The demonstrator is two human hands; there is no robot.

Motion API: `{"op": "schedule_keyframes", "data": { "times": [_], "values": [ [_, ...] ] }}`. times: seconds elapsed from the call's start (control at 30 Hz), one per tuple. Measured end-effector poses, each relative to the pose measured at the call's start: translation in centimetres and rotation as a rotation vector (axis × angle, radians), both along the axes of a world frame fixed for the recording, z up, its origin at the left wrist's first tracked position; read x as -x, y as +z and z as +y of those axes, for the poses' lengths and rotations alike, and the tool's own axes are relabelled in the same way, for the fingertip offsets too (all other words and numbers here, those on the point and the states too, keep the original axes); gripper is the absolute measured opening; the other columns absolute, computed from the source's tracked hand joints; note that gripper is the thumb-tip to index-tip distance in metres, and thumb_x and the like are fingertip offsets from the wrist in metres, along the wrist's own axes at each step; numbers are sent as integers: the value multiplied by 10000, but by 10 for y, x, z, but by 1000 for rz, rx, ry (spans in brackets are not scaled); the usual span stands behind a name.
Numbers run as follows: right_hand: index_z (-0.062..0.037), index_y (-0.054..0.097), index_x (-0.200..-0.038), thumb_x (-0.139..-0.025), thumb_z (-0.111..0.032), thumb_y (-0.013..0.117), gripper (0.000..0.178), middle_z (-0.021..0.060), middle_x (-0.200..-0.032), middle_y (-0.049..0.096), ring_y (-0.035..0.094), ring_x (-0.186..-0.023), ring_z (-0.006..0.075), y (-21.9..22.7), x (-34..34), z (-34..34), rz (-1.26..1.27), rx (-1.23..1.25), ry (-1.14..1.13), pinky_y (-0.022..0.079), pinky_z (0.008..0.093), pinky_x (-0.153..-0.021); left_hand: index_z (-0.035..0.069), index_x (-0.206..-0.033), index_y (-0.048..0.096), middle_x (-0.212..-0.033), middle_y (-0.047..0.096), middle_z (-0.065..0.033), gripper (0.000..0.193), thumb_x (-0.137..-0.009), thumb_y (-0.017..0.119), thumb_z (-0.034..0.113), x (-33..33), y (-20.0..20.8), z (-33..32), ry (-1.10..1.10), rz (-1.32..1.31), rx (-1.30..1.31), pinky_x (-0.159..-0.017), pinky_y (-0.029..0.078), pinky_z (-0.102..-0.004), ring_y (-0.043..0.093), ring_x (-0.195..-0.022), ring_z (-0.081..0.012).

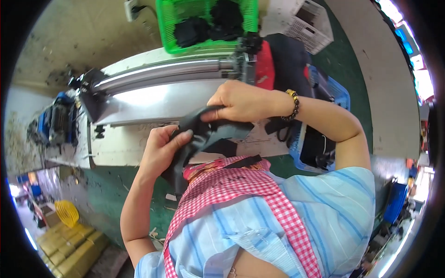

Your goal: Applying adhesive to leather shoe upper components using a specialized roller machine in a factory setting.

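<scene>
A dark, smooth, leather-like piece is stretched between my two hands in front of my apron, bent and partly folded. My left hand grips its left side, with the thumb lying on top. Higher up and to the right, my right hand pinches its upper edge, the fingers partly hidden behind the material. Just beyond the hands is a roller machine with long metal rollers and a shiny sloping plate. Another dark flat piece lies on the white table below the held one.
Behind the machine stands a green basket holding stacks of black pieces. Blue crates with dark items sit at the right, near a white crate. Dark and blue bundles lie at the left. Yellow boxes are stacked lower left.
</scene>
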State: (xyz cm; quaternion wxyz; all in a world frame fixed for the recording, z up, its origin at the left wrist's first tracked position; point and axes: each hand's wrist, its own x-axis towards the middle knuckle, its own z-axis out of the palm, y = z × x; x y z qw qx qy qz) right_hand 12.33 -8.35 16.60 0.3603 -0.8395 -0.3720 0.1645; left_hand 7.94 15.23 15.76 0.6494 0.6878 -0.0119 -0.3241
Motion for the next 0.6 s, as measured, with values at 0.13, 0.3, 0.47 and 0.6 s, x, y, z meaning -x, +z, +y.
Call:
{"op": "schedule_keyframes", "data": {
  "times": [0.13,0.3,0.47,0.6],
  "values": [
    [-15,634,-861,-798,-217,669,215,158,-724,584,602,-700,306,-10,-29,23,-344,11,43,455,408,-635,-18,-792,644,-684,582,43,299,-894,632,263,-4,-30,32,116,-124,-386,-513,380,-191,475,-607,-4],
    [-1,538,-1110,-749,-293,711,495,192,-1053,563,556,-1002,340,19,-83,48,-394,433,179,467,400,-829,-6,-764,650,-673,593,31,327,-899,621,291,4,-45,43,246,86,-109,-493,375,-193,497,-565,-20],
    [13,493,-1248,-797,-572,619,749,151,-1245,520,527,-1067,239,8,-180,59,557,354,179,461,354,-844,-25,-764,643,-677,593,6,378,-889,613,330,-33,-77,20,449,95,-140,-515,389,-207,520,-594,-46],
    [-34,480,-1293,-780,-572,643,761,110,-1210,502,490,-1023,191,-55,-214,57,811,451,97,453,343,-842,-22,-799,641,-690,587,0,342,-876,632,311,-48,-53,20,468,122,-27,-526,401,-213,522,-600,-51]
  ]
}}
